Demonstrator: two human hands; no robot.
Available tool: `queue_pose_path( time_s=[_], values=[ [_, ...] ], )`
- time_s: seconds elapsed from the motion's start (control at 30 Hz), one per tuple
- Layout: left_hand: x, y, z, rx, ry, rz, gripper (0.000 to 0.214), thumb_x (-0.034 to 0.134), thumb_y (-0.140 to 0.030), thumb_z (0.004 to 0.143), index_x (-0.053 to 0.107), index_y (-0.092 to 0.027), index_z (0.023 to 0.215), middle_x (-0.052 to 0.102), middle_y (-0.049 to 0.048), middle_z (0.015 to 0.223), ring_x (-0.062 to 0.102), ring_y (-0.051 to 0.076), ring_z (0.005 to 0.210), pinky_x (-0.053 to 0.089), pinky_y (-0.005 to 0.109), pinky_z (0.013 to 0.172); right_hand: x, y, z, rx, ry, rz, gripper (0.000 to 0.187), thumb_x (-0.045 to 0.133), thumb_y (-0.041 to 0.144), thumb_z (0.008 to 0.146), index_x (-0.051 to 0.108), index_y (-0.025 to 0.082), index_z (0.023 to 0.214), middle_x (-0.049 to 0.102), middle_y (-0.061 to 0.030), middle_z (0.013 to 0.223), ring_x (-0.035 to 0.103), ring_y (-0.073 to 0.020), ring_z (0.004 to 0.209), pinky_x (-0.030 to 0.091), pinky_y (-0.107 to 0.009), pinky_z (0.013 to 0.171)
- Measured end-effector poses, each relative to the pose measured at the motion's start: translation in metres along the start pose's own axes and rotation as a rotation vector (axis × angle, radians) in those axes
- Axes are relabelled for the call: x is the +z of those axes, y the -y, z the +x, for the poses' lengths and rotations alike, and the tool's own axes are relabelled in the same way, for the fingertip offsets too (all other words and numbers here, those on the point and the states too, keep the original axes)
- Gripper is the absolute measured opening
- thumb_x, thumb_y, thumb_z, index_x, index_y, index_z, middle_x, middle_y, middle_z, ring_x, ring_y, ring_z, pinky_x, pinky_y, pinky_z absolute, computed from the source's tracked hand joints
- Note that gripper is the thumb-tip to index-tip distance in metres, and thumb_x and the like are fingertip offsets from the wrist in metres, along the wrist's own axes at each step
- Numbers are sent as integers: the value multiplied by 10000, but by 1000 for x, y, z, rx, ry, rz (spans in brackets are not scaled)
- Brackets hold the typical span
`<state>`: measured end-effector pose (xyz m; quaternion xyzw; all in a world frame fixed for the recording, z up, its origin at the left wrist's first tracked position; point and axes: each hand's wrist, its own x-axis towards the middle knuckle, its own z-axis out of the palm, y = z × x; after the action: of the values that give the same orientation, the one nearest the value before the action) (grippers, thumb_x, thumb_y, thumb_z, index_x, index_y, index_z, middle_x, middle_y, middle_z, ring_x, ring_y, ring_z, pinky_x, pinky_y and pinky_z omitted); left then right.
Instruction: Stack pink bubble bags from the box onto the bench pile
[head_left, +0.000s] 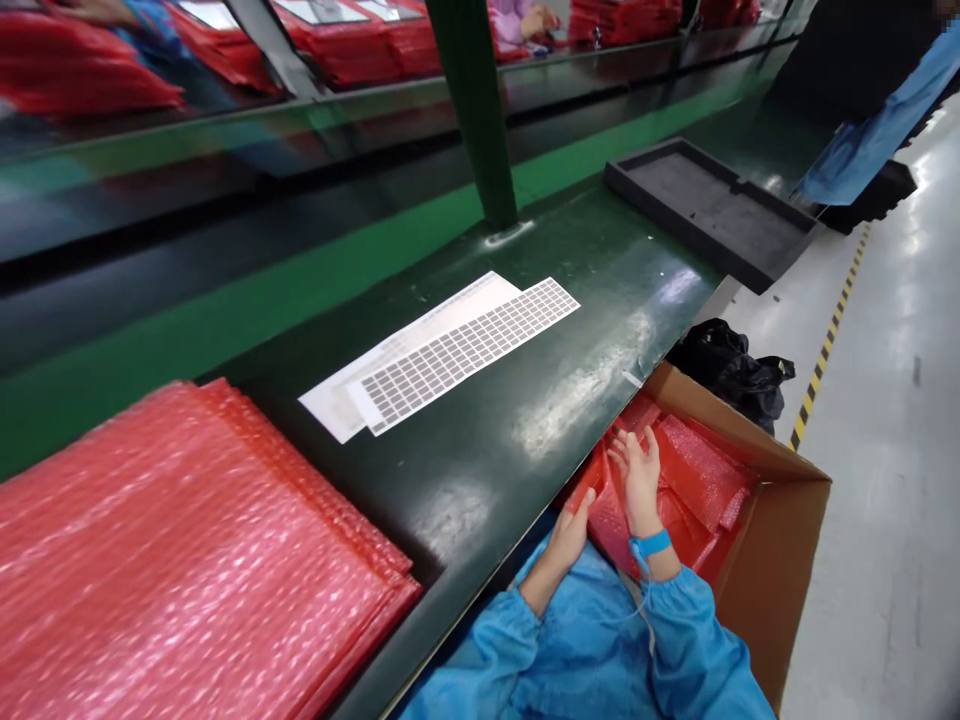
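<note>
Red bubble-wrap bags (701, 470) lie in a cardboard box (780, 560) beside the bench's near edge. My left hand (568, 535) is closed on the edge of a red bubble-wrap bag (609, 525) at the box's left side, thumb on top and the other fingers mostly hidden. Just right of it, my right hand (640, 475) is over the same bag with its fingers apart and slightly curled. Whether its fingertips touch the plastic I cannot tell. A blue band with a cord circles my right wrist.
On the green bench (480, 470) lie a large stack of red bubble-wrap bags (187, 560) and two label sheets (472, 350). A black foam tray (712, 210) sits farther along, near a person's blue sleeve. A green post (480, 120) rises behind. A black plastic bag (731, 370) is past the box.
</note>
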<state>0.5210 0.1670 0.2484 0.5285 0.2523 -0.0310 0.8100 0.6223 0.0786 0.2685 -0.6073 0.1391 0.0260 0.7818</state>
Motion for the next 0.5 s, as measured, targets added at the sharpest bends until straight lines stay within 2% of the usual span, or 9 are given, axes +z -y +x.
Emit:
queue_pose_path(
  time_s=[0.03,0.1,0.2,0.27,0.37,0.43,0.5],
  values=[
    [-1,1,1,-8,3,-14,599,729,-588,884,725,-176,1318,672,114,1456,502,323,1486,274,453,1316,-2,0,-4,-28,22,-36,848,773,567,867,366,263,1546,723,-86,1288,716,-222,1144,572,-431,1031],
    [-1,2,2,-18,23,-40,625,728,-590,890,706,-171,1352,645,116,1488,490,318,1496,269,456,1318,-8,-2,-13,-76,69,-125,868,840,533,807,449,238,1524,663,-123,1416,637,-253,1304,482,-471,1158],
    [0,1,3,-24,57,-72,652,740,-587,890,686,-173,1391,629,116,1506,487,308,1499,263,444,1321,-20,-9,-23,-109,123,-266,691,891,497,760,661,187,1332,658,-152,1434,588,-304,1366,387,-529,1234],
    [1,0,3,-35,76,-88,646,749,-588,887,696,-173,1379,649,122,1482,505,313,1485,278,444,1316,-29,-14,-24,-109,158,-331,584,887,504,763,731,176,1219,720,-152,1342,642,-317,1296,410,-559,1213],
    [2,0,3,-62,91,-114,633,750,-613,879,728,-164,1325,700,136,1409,553,333,1442,318,464,1298,-41,-12,-20,-112,236,-389,515,855,544,785,778,183,1145,785,-143,1212,723,-321,1162,517,-568,1113],
    [3,1,4,-81,78,-130,640,747,-629,875,731,-167,1317,708,132,1398,563,334,1432,317,475,1298,-49,-2,-18,-134,274,-434,466,828,540,819,800,194,1129,799,-137,1179,740,-324,1123,538,-576,1085],
    [2,2,5,-110,47,-138,621,743,-633,879,740,-181,1305,714,120,1392,570,331,1426,304,476,1304,-55,13,-19,-174,269,-483,381,775,503,888,814,210,1128,796,-132,1189,727,-322,1143,504,-596,1119]
  ],
)
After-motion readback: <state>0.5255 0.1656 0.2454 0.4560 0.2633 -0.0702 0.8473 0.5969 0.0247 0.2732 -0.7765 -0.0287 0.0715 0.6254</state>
